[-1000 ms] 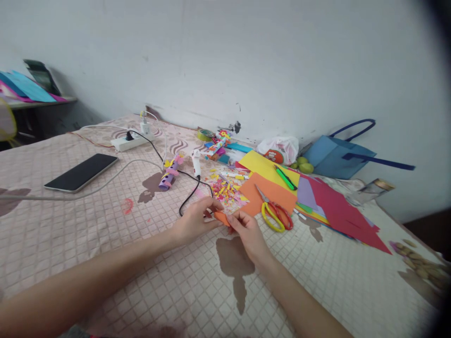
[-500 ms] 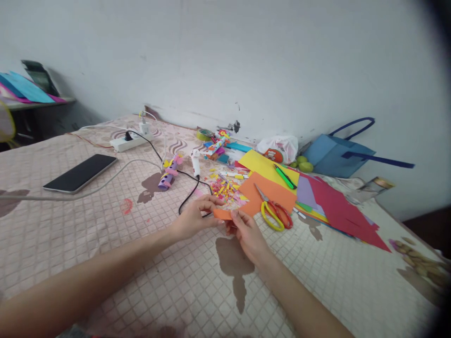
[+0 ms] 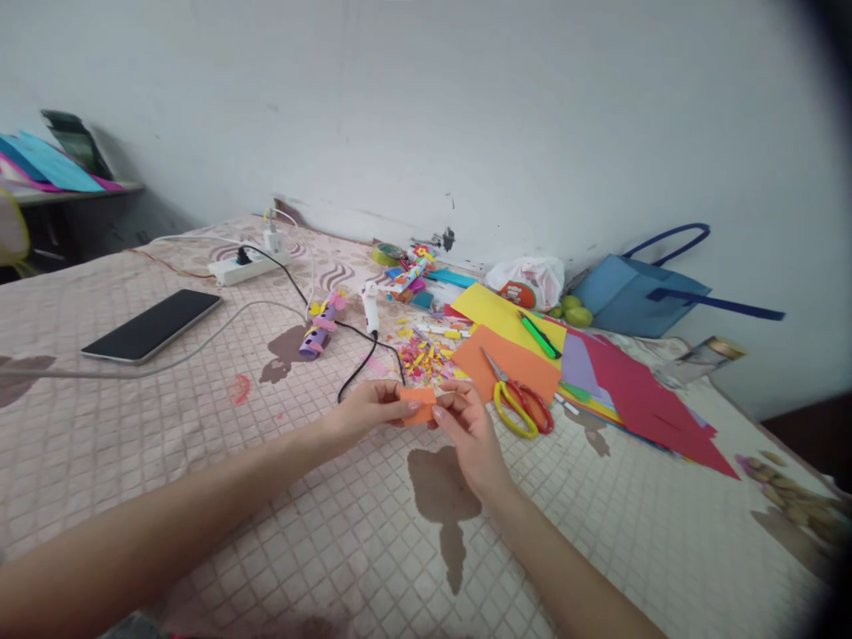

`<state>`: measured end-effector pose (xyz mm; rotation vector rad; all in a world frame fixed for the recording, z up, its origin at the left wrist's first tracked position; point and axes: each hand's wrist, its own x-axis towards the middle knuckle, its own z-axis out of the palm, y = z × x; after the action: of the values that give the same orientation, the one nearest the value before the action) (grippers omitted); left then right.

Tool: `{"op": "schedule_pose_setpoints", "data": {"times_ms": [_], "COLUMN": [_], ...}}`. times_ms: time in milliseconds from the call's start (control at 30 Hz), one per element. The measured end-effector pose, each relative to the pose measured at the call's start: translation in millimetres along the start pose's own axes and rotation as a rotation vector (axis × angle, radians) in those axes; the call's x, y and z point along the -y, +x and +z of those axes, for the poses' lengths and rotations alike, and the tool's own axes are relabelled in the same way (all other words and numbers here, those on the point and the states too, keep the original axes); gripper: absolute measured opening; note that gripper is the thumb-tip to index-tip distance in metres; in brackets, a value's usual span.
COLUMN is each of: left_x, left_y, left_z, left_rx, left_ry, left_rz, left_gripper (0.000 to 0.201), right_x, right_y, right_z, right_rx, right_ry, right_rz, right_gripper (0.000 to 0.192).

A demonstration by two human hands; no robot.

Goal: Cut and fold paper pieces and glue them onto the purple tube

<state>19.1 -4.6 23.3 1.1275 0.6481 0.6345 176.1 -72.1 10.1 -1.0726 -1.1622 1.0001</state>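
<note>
A small piece of orange paper [image 3: 419,406] is pinched between my two hands above the tablecloth. My left hand [image 3: 373,411] grips its left end with the thumb in front. At its right end, my right hand [image 3: 468,426] holds it between thumb and fingers. Just beyond the hands lies a heap of paper scraps [image 3: 426,357] in yellow, pink and white. To the right, scissors [image 3: 516,399] with yellow and red handles rest on an orange sheet [image 3: 479,355]. A white glue gun [image 3: 370,308] stands behind, its black cord running toward my left hand.
A purple paper roll figure [image 3: 319,330] and a tablet-like black device [image 3: 153,326] lie left. Behind them is a power strip [image 3: 246,266]. On the right are a green cutter [image 3: 538,335], coloured sheets [image 3: 652,390], a blue bag [image 3: 642,293] and a jar [image 3: 709,355] on its side.
The orange paper has turned, so its broad face now shows instead of a narrow strip. My fingers have shifted along it, and my right hand has risen slightly.
</note>
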Motion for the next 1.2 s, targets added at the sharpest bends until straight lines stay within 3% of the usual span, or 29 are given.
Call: {"op": "schedule_pose_setpoints", "data": {"times_ms": [133, 333, 633, 800, 1200], "left_x": [2.6, 6.5, 7.9, 7.3, 7.8], "left_y": [0.3, 1.7, 2.6, 2.9, 3.7], "left_z": [0.2, -3.1, -4.7, -4.3, -4.8], "left_rx": [-0.022, 0.0, -0.035, -0.029, -0.066], "left_ry": [-0.164, -0.227, -0.247, -0.305, -0.381], "left_rz": [-0.049, -0.102, -0.157, -0.115, -0.109], "left_gripper": [0.026, 0.023, 0.02, 0.016, 0.014], "right_x": [1.7, 0.9, 2.5, 0.2, 0.1], "right_y": [-0.9, -3.0, -2.2, -2.0, -4.9], "right_z": [0.6, 1.1, 1.8, 0.5, 2.9], "right_rx": [0.012, 0.009, -0.02, -0.001, 0.049], "right_ry": [-0.114, -0.246, -0.166, -0.253, -0.373], "right_rz": [-0.043, -0.112, -0.042, -0.071, -0.147], "right_gripper": [0.013, 0.008, 0.012, 0.007, 0.021]}}
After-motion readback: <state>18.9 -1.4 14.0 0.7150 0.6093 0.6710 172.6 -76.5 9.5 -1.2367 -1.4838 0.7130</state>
